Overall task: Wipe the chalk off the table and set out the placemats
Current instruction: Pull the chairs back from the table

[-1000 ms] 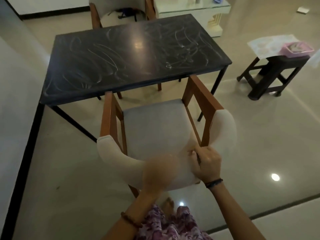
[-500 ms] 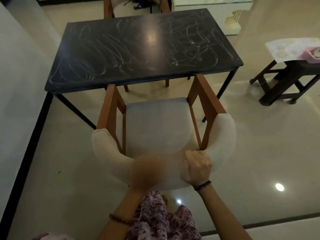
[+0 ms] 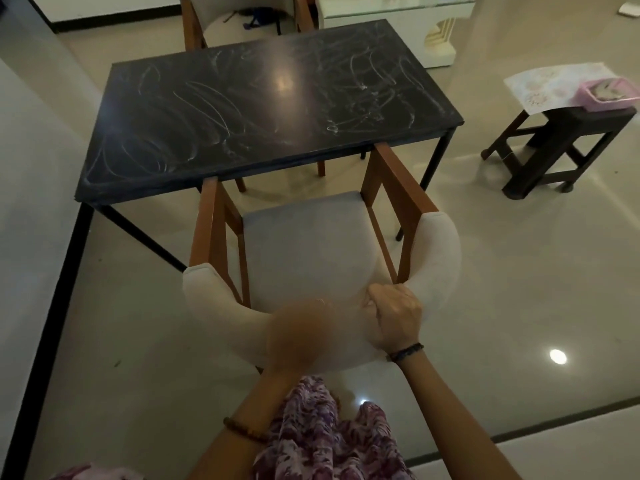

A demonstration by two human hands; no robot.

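The black table [image 3: 270,109] stands ahead, its top covered with white chalk scribbles [image 3: 363,84]. The right hand [image 3: 394,315] grips the padded back of the chair [image 3: 308,244]. The left hand [image 3: 299,336] is blurred; its state I cannot tell.

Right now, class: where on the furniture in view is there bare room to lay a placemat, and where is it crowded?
The whole chalk-scribbled table top is bare, between the near chair and the far chair. The stool at the right is crowded: a patterned sheet and a pink box cover it.
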